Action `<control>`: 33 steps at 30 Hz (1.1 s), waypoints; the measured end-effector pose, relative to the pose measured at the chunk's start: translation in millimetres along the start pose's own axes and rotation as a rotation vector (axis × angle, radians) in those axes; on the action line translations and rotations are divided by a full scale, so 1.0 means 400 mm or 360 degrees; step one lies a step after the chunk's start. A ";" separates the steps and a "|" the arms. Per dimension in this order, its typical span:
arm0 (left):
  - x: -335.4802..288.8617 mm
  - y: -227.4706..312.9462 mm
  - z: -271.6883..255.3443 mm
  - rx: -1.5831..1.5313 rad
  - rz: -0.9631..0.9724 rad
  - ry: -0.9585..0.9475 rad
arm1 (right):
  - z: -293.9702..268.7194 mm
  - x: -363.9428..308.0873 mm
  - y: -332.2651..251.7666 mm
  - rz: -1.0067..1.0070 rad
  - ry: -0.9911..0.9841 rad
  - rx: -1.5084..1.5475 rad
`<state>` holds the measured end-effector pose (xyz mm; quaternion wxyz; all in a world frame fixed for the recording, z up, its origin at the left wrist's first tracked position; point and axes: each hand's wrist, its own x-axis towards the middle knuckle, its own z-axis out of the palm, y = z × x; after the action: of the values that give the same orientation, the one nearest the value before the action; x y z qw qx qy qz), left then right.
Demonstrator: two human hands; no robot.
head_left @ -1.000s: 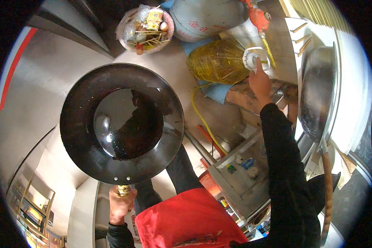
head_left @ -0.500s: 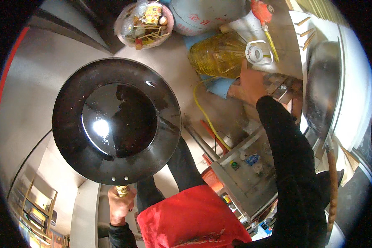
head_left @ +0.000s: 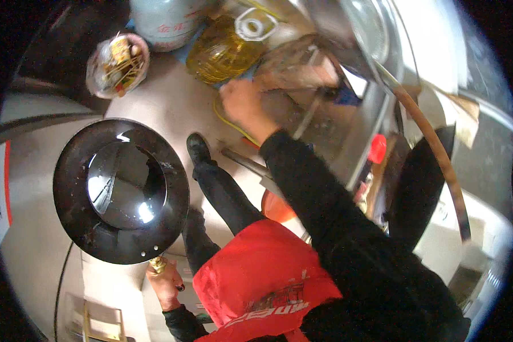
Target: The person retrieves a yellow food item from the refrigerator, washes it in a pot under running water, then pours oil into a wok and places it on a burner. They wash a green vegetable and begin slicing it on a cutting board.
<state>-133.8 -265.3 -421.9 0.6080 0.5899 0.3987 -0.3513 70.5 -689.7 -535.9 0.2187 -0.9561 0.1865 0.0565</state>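
Note:
A large black frying pan [head_left: 68, 188] hangs over the floor on my left, its inside glossy, with what looks like liquid at the bottom. My left hand [head_left: 164, 283] is closed round its handle, just below the two rivets. My right hand [head_left: 244, 105] is in mid-air, smeared by motion, and its fingers do not show clearly. Just beyond it stands a big clear jug of yellow oil [head_left: 222, 54] with a white handle ring at its neck. A gap seems to lie between that hand and the jug.
A grey-blue gas cylinder [head_left: 168, 23] stands behind the jug. Beside it a lined waste bin [head_left: 94, 74] holds sticks and wrappers. A yellow hose [head_left: 228, 121] runs along the floor. At the right are a metal-topped table and another pan's wooden handle [head_left: 433, 151].
The view has turned right. My right hand has drawn back from the oil jug's neck towards me. The frying pan stays in my left hand.

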 end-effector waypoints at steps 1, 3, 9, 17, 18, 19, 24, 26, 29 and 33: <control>0.001 0.005 0.000 0.0045 -0.0018 0.0017 | -0.012 -0.064 -0.063 -0.0048 0.0007 0.0001; 0.000 0.011 -0.007 0.0073 -0.0032 -0.0009 | -0.075 -0.221 -0.176 -0.0100 0.0024 0.0085; -0.036 0.012 -0.063 0.0245 0.0027 -0.0068 | -0.460 -0.404 -0.131 -0.0112 0.0781 -0.0103; -0.098 0.022 -0.157 0.0248 0.0026 -0.0257 | -0.712 -0.350 0.205 0.0909 0.0112 -0.0712; -0.099 0.018 -0.165 0.0283 -0.0080 -0.0142 | -0.716 -0.347 0.215 0.0892 0.0020 -0.0727; -0.101 0.017 -0.173 0.0309 0.0015 -0.0207 | -0.724 -0.351 0.208 0.0765 0.0119 -0.0720; -0.103 0.014 -0.183 0.0128 -0.0040 -0.0205 | -0.675 -0.352 0.043 0.0576 0.0400 -0.0225; -0.108 0.015 -0.178 0.0064 -0.0042 -0.0199 | -0.569 -0.338 -0.054 0.0478 0.0187 0.0537; -0.105 -0.004 -0.161 0.0079 0.0025 -0.0139 | -0.388 -0.261 -0.125 0.0280 -0.0143 0.0805; -0.093 -0.042 -0.155 -0.0125 -0.0005 -0.0140 | -0.170 -0.020 -0.069 0.0701 -0.0113 0.1073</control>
<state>-169.3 -206.1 -395.0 0.6471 0.5489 0.3860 -0.3619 75.3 -694.0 -462.4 0.5092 -0.7654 0.3872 0.0707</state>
